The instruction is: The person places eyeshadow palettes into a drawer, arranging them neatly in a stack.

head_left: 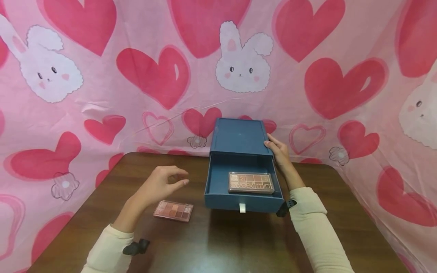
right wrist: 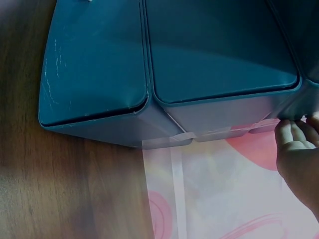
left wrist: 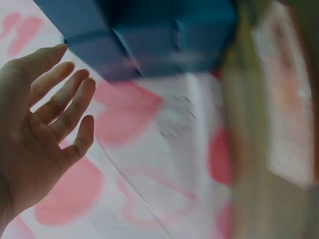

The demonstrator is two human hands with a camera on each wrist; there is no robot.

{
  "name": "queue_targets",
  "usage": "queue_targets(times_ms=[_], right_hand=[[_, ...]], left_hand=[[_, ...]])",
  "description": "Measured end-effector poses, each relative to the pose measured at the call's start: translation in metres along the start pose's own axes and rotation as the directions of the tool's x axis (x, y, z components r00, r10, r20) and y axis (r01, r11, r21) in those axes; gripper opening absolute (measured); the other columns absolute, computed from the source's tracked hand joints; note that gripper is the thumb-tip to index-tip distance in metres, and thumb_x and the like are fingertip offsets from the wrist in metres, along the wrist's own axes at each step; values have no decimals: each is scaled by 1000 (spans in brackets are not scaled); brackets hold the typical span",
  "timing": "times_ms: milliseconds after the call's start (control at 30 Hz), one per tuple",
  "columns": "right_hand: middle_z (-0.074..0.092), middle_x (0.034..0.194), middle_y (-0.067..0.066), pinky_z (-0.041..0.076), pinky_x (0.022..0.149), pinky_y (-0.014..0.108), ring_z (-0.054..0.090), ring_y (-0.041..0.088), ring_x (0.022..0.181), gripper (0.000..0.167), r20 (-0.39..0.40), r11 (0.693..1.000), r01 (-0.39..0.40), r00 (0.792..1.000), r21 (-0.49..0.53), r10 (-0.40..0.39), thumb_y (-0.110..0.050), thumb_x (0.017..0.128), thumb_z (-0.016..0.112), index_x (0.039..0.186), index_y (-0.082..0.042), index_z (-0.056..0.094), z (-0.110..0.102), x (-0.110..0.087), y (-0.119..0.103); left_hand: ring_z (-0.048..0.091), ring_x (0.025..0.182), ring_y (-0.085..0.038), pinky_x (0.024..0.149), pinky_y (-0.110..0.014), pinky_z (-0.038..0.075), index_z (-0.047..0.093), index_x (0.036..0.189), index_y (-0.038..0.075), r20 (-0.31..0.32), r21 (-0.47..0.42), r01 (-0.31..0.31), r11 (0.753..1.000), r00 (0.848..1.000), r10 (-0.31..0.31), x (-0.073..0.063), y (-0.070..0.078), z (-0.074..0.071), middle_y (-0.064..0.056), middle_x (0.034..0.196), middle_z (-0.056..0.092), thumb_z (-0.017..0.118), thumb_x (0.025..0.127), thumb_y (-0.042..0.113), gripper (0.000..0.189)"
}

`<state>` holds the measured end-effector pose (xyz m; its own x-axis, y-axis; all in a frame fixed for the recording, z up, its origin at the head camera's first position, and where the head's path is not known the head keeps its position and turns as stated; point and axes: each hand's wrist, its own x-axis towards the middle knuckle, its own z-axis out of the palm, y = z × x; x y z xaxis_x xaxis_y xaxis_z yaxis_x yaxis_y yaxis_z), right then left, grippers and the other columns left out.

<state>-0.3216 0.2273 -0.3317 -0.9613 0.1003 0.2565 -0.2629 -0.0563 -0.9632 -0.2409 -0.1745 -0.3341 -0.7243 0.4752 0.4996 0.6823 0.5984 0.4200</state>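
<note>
A blue drawer box [head_left: 239, 134] stands on the table with its top drawer [head_left: 218, 182] pulled out. Inside the drawer, toward its right front, lies an eyeshadow palette [head_left: 250, 182] with a clear lid. Another eyeshadow palette [head_left: 173, 211], pinkish, lies on the table left of the box; the left wrist view shows this palette [left wrist: 286, 94] blurred. My left hand [head_left: 160, 185] hovers near it, fingers loosely bent, holding nothing. My right hand [head_left: 280, 153] rests against the box's upper right side; in the right wrist view, that hand's fingers [right wrist: 294, 134] touch the box's side.
A brown wooden table [head_left: 184, 246] carries everything. Behind it and at both sides hangs a pink cloth [head_left: 205, 91] with hearts and rabbits. The wrist views show the box as stacked drawer units. A white pull tab [head_left: 242, 207] sticks out of the drawer front.
</note>
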Motion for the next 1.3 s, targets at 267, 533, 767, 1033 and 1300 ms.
queue_targets(times_ms=[267,533,767,1033,1300], right_hand=[[38,160,22,55,78,9,64,-10,85,59,2,1000,-25,1000,4,25,-13,98,51,155,-1,38,0,-2,1],[36,161,22,54,79,9,64,-10,85,59,7,1000,-16,1000,8,16,-14,99,50,155,-2,36,-2,-1,0],[35,161,23,55,77,9,65,-9,82,59,16,1000,-21,1000,8,21,-13,99,50,155,0,36,-1,-1,3],[34,163,21,54,80,8,63,-10,87,60,8,1000,-3,1000,1,3,-14,99,51,155,0,37,-2,0,-2],[36,161,22,54,79,9,64,-10,86,59,-1,1000,4,1000,-2,-4,-13,98,52,154,0,39,-1,-1,-1]], left_hand=[[72,87,-20,78,-35,60,76,104,-1,165,-46,200,979,968,-190,-39,-66,6,-9,95,79,80,85,17,26],[71,106,-31,91,-46,58,75,112,2,299,-63,278,959,922,-248,-55,-99,18,-11,111,77,82,84,32,42],[62,119,-38,102,-55,50,72,120,4,411,-45,264,963,884,-223,-64,-109,26,-14,124,71,90,71,30,58],[62,117,-30,103,-44,49,70,122,4,419,-35,245,969,884,-208,-66,-110,30,-8,120,70,96,64,33,71],[61,110,-25,99,-45,49,74,116,7,428,-33,254,967,877,-216,-66,-107,31,-5,115,70,96,64,22,58]])
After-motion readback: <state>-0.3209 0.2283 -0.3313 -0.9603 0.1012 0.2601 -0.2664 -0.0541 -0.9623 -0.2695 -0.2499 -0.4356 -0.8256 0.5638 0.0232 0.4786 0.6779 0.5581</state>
